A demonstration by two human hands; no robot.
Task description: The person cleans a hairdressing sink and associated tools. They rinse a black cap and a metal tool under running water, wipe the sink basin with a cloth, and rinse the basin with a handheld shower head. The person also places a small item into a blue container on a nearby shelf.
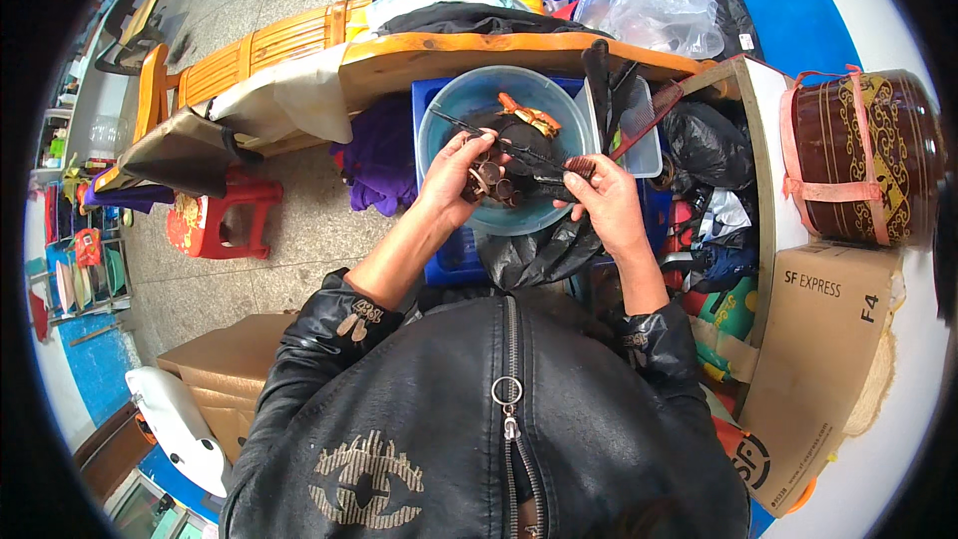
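Note:
Both my hands are held over a round translucent tub (436, 105). My left hand (449, 178) is closed around a bunch of dark brown, ring-like pieces (491, 180); their kind is unclear. A thin black stick-like piece (454, 121) juts out above its fingers. My right hand (611, 205) pinches a dark comb (580, 168) with fine teeth showing. Dark slender pieces (534, 158) span the gap between the hands. Inside the tub lie a black item (529, 135) and an orange-and-yellow piece (529, 114), partly hidden.
The tub stands on a blue stool (424, 100). Beside it are a clear plastic box (646, 152) and a dark red toothed tool (654, 118). A wooden bench (419, 48) runs behind. At right are a cardboard box (823, 339) and a brown patterned drum-shaped container (843, 160); at left, a red stool (235, 215).

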